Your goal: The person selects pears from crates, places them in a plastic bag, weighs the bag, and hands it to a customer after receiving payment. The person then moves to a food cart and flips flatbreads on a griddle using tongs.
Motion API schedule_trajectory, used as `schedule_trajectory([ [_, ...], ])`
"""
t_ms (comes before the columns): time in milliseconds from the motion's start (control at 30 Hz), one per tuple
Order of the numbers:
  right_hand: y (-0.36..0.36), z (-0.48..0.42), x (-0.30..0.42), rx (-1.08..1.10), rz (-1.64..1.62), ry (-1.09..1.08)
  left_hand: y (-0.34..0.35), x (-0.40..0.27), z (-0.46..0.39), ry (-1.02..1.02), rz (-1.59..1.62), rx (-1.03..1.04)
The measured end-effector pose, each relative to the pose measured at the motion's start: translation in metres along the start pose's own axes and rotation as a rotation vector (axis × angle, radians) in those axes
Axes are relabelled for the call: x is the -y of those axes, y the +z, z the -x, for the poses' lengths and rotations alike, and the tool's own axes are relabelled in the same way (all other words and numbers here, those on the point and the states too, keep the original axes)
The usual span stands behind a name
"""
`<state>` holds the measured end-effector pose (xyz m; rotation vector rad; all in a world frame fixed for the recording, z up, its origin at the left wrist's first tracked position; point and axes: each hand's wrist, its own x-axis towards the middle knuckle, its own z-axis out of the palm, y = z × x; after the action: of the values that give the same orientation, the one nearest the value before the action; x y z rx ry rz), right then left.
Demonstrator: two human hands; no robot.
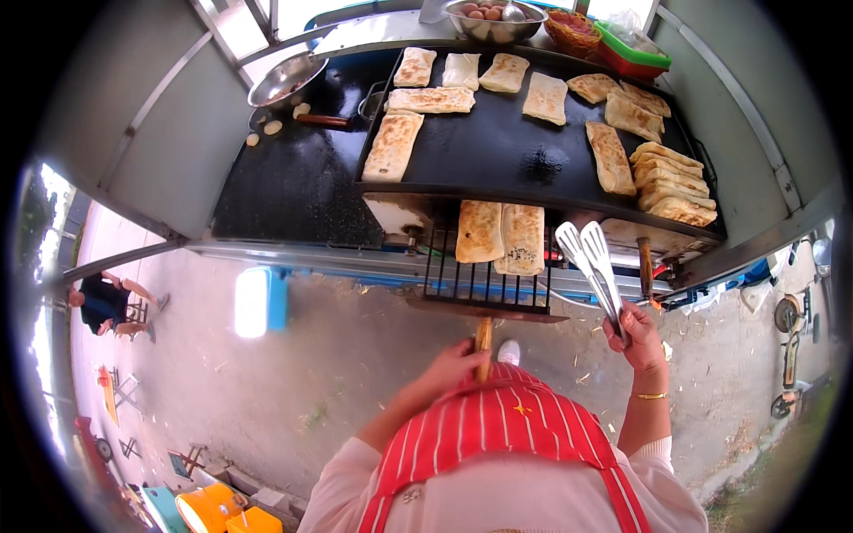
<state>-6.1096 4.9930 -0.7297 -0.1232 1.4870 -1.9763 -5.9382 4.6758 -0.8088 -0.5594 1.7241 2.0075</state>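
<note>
My left hand (458, 365) grips the wooden handle (484, 333) of a barred metal rack (448, 283), pulled partway out from under the griddle. Two browned flatbreads (501, 234) lie side by side on its bars, their far ends hidden beneath the griddle edge. In my right hand (638, 338) is a pair of slotted metal tongs (593, 266), the two blades pointing up toward the griddle's front edge and a little apart. On the black griddle (480, 153), several flatbreads line the back and left side. A row of folded flatbreads (674, 183) leans together at the right.
Behind the griddle stand a steel bowl of eggs (494, 26), a wicker basket (572, 34) and a green tray (630, 46). Dough pieces (272, 127) and another steel bowl (286, 78) sit on the left black surface (293, 186). A seated person (106, 301) is at far left.
</note>
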Motion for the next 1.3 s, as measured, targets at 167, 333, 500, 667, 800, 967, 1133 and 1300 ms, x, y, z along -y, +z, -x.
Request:
schedule_trajectory([
  [167, 0.033, 0.023, -0.008, 0.073, 0.241, 0.253, 0.01, 0.04, 0.05, 0.03, -0.207, 0.022],
  [333, 0.072, 0.044, -0.026, 0.164, 0.446, 0.423, 0.02, 0.085, 0.08, 0.045, -0.131, 0.014],
  [500, 0.112, 0.048, -0.05, 0.103, 0.472, 0.4, 0.025, 0.11, 0.095, 0.024, -0.147, 0.028],
  [667, 0.134, 0.058, -0.033, 0.035, 0.539, 0.431, 0.026, 0.091, 0.116, 0.072, -0.32, -0.044],
  [800, 0.119, 0.044, 0.001, 0.02, 0.648, 0.235, 0.025, 0.081, 0.116, 0.04, -0.346, -0.064],
  [967, 0.087, -0.055, 0.029, -0.124, 1.148, -0.22, 0.026, 0.088, 0.115, 0.085, -0.326, -0.073],
  [1133, 0.084, -0.11, 0.062, 0.076, 1.276, -0.047, 0.029, 0.078, 0.118, -0.03, -0.279, -0.075],
  [1300, 0.085, -0.137, 0.084, 0.321, 1.19, 0.07, 0.032, 0.044, 0.127, -0.176, -0.255, -0.072],
])
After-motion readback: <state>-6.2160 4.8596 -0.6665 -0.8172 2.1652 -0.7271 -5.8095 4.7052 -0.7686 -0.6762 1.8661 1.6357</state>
